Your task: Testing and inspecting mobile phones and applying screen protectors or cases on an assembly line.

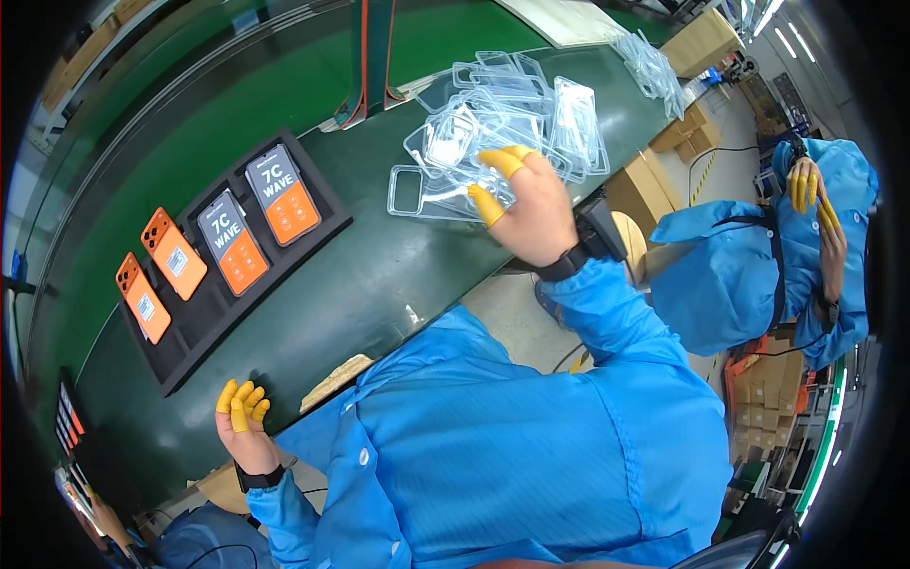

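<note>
Because the clear cases point(515, 121) overlap, the right hand point(536, 213), thumb and fingers parted, could send some sliding; the left hand point(245, 427), loosely curled, holds nothing.

Left of centre in the frame, two black-and-orange phone faces point(233, 243) carry large, legible white characters. White labels point(146, 306) on two orange phones point(171, 245) carry print too small to read.
</note>
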A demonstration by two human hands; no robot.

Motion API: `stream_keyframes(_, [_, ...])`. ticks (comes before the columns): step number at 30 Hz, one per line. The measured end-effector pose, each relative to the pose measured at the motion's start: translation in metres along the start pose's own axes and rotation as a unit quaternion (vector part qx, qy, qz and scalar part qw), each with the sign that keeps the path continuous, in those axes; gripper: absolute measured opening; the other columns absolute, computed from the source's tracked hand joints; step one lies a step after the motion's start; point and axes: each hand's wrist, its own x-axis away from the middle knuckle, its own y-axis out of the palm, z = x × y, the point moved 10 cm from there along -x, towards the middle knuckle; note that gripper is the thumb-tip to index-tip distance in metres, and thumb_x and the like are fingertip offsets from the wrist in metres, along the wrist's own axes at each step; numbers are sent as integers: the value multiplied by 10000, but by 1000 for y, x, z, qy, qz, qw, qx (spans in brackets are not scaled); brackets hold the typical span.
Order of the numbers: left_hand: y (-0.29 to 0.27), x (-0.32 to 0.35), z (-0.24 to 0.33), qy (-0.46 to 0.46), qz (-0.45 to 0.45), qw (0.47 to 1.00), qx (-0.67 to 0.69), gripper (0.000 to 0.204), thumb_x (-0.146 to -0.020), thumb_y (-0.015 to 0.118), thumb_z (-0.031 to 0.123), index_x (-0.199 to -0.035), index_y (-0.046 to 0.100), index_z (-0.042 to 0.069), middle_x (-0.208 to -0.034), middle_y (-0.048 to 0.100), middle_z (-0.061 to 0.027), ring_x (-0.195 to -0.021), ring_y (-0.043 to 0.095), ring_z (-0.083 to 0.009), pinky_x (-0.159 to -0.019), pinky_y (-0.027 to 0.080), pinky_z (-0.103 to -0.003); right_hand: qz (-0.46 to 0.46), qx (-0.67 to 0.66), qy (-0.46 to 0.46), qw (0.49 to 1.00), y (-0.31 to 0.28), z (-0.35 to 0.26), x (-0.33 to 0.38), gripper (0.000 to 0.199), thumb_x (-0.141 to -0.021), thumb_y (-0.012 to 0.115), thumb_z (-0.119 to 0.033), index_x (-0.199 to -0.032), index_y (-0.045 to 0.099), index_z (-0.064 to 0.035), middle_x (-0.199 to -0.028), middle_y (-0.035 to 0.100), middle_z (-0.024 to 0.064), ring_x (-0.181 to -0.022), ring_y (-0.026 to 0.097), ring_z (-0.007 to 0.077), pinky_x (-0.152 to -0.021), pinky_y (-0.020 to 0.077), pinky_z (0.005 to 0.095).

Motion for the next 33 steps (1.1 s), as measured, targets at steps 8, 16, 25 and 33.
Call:
stream_keyframes(8, [9,1,-1,-2,-16,999,-43,322,-1018,485,210,-1285,514,33,-1136,635,-118,-965,632,-192,-815,503,-295,-138,149,67,977,30,69,42,655,-718,790,-318,-1250,565,-8,-1203,572,183,-1107,529,373,-943,439,440])
stream_keyframes(16, [9,2,-2,11,-11,999,-51,323,-1017,486,212,-1281,515,27,-1140,636,-130,-981,633,-202,-819,505,-299,-71,92,58,992,32,81,40,473,-756,757,-226,-1166,623,-33,-1077,603,151,-1009,560,343,-869,461,429])
stream_keyframes(25, [11,8,-1,12,0,999,-50,307,-1016,490,200,-1263,533,22,-1122,644,-128,-974,636,-201,-823,508,-299,-49,53,23,997,38,69,42,256,-779,733,-203,-988,695,-61,-890,639,108,-851,600,310,-766,479,416])
stream_keyframes(33, [8,5,-3,29,14,996,-84,312,-1021,481,198,-1275,528,23,-1133,642,-124,-978,637,-189,-827,506,-280,98,73,-35,992,52,52,73,258,-747,731,-115,-1004,707,-102,-942,632,55,-895,588,283,-797,436,404])
